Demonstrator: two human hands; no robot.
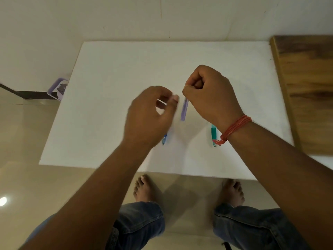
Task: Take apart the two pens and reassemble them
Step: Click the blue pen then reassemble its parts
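Head view: over a white counter [111, 73], a person's right hand [210, 94] pinches the top of a purple pen barrel [184, 110] hanging tip-down, grip curled tight. Left of the barrel, the blurred left hand [149, 114] curls loosely; whether its grip holds anything cannot be told. A teal pen [213, 133] lies right of the barrel, a blue pen tip [164, 139] below-left.
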